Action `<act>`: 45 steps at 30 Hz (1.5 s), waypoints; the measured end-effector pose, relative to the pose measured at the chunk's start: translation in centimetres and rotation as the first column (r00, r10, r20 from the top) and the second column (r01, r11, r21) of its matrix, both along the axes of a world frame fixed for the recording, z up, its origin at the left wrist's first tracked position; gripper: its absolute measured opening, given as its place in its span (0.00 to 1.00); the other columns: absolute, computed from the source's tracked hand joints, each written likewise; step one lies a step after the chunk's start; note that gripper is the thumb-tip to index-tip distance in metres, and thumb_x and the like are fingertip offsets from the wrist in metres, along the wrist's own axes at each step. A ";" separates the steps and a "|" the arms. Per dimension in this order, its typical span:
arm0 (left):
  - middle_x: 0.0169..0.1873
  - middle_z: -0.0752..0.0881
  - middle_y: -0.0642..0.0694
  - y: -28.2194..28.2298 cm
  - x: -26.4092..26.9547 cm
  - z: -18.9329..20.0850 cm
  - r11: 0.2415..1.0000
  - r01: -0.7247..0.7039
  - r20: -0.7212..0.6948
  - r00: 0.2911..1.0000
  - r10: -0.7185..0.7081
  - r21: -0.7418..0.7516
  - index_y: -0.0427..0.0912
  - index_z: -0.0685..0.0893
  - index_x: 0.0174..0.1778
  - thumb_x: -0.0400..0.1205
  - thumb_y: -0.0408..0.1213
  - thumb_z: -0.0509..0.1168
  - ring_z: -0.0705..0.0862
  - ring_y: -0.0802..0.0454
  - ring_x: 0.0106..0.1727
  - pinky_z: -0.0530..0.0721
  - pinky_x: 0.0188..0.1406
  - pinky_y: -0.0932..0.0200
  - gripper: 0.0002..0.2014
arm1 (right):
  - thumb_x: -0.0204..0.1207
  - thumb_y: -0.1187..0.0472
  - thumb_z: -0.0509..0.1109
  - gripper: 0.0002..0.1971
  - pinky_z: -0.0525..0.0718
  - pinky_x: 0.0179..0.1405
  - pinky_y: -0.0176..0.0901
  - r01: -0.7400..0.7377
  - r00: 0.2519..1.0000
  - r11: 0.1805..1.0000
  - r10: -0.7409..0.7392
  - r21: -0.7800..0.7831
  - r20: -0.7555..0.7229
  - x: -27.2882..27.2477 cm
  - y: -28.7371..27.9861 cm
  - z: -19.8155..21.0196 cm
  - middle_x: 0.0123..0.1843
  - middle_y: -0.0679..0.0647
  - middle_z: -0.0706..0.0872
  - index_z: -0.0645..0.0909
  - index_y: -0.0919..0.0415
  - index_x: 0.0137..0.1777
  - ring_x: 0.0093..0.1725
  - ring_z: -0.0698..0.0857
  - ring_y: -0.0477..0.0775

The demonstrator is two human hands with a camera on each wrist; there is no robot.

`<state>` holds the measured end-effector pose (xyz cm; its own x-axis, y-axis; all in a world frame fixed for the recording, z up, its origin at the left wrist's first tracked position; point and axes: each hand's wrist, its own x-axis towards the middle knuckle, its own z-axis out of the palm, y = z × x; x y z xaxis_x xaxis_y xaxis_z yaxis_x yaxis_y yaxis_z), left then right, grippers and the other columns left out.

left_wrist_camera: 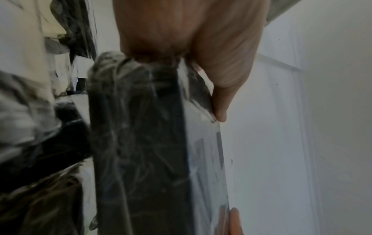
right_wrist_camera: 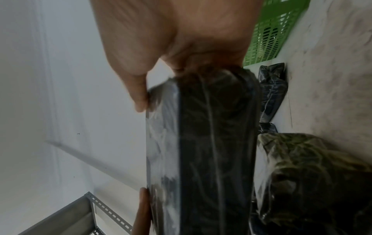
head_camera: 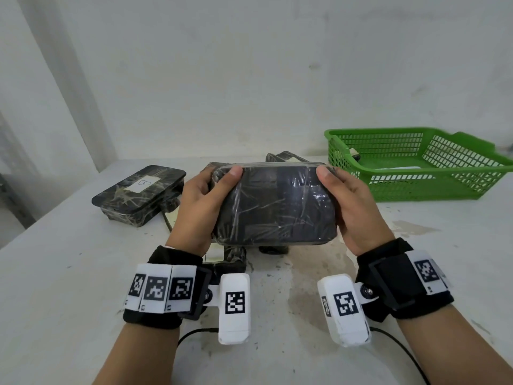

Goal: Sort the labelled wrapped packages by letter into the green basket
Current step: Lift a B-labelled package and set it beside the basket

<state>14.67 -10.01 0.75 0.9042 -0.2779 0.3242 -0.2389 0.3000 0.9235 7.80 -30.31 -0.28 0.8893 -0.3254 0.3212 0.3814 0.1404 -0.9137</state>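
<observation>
Black film-wrapped rectangular package held above tabletop centre, left hand and right hand each curled round an end, thumbs on top. Green plastic mesh basket at far right edge; B-labelled wrapped package far left.

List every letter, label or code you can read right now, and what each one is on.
"B": handwritten on the pale label of the package lying flat at left.
Held package, gripped by left hand and right hand: no label on the face shown.
Pale labels on other packages: unreadable.
Wristband markers: square codes, no text.
</observation>
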 end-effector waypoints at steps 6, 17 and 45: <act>0.46 0.92 0.39 -0.2 -0.1 -0.1 0.999 0.018 -0.031 0.999 -0.016 0.044 0.30 0.85 0.58 0.79 0.44 0.73 0.91 0.46 0.47 0.88 0.47 0.53 0.20 | 0.76 0.55 0.70 0.13 0.87 0.48 0.38 0.025 1.000 1.000 -0.025 0.018 0.002 0.2 -0.1 -0.2 0.47 0.51 0.91 0.83 0.62 0.56 0.46 0.89 0.47; 0.47 0.93 0.43 -0.8 -0.6 -0.4 0.995 -0.001 0.000 1.000 0.001 0.098 0.32 0.85 0.58 0.69 0.42 0.81 0.92 0.47 0.49 0.88 0.45 0.59 0.26 | 0.67 0.48 0.74 0.22 0.88 0.48 0.38 0.149 0.988 0.988 -0.150 -0.028 -0.020 -0.1 1.0 -0.3 0.50 0.49 0.90 0.79 0.60 0.56 0.48 0.90 0.44; 0.54 0.92 0.43 -0.2 0.0 -0.5 0.994 0.059 -0.016 0.998 -0.058 0.087 0.37 0.84 0.61 0.60 0.39 0.83 0.91 0.46 0.56 0.89 0.50 0.56 0.32 | 0.53 0.58 0.84 0.38 0.90 0.50 0.48 0.122 0.987 0.991 -0.116 0.050 -0.108 -0.1 1.1 -0.4 0.59 0.58 0.90 0.78 0.65 0.66 0.55 0.91 0.55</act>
<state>14.69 -10.19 0.23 0.8896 -0.3570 0.2847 -0.2112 0.2311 0.9497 7.66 -29.24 -0.70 0.8709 -0.4461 0.2061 0.3009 0.1524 -0.9414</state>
